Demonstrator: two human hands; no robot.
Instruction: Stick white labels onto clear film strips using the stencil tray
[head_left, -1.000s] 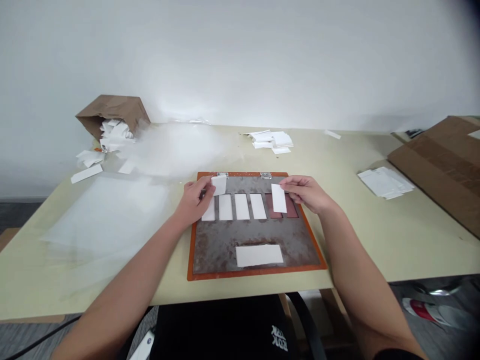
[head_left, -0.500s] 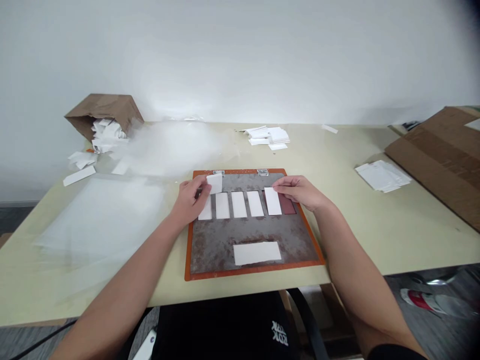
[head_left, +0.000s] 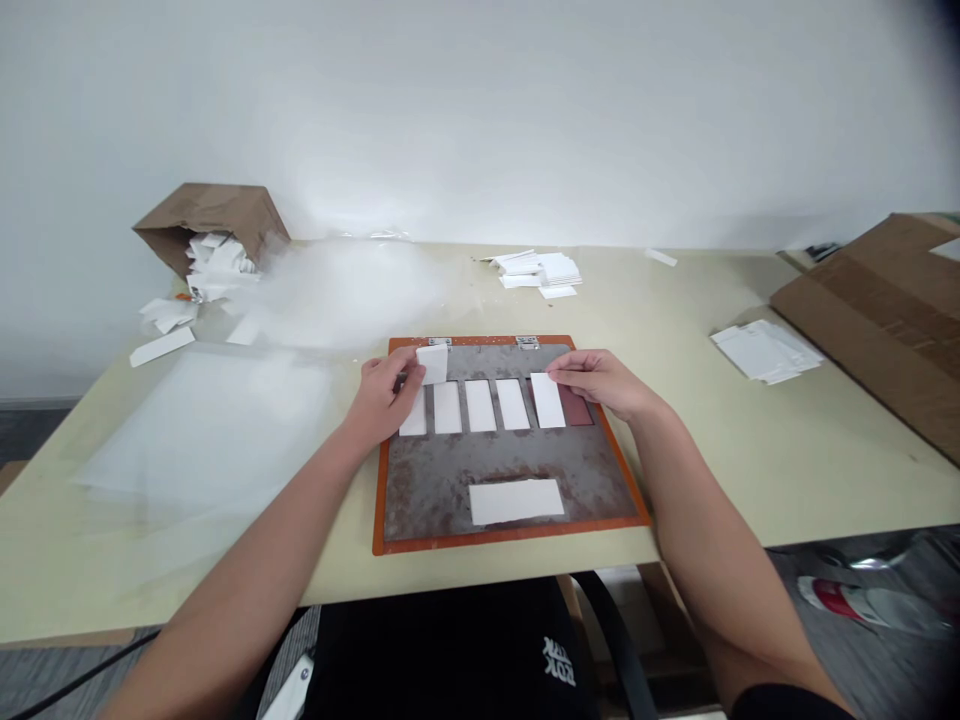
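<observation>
A rusty grey metal plate with an orange rim (head_left: 510, 465) lies on the table in front of me. Its row of slots holds several white cards (head_left: 480, 405); the slot at the far right (head_left: 579, 407) shows bare red. A wider white card (head_left: 516, 500) lies in the lower slot. My left hand (head_left: 384, 395) pinches a small stack of white cards (head_left: 433, 363) over the plate's upper left. My right hand (head_left: 600, 382) has its fingertips on the top edge of a card (head_left: 547, 400) lying in the second slot from the right.
A tipped brown box (head_left: 206, 220) spills white cards at the back left. Clear plastic sheets (head_left: 210, 420) cover the left side. More card piles sit at the back centre (head_left: 536, 272) and right (head_left: 765, 350). Flat cardboard (head_left: 885, 320) lies at the far right.
My right hand has lowered its card from above the plate into the second slot from the right. My left hand has stayed put with its stack.
</observation>
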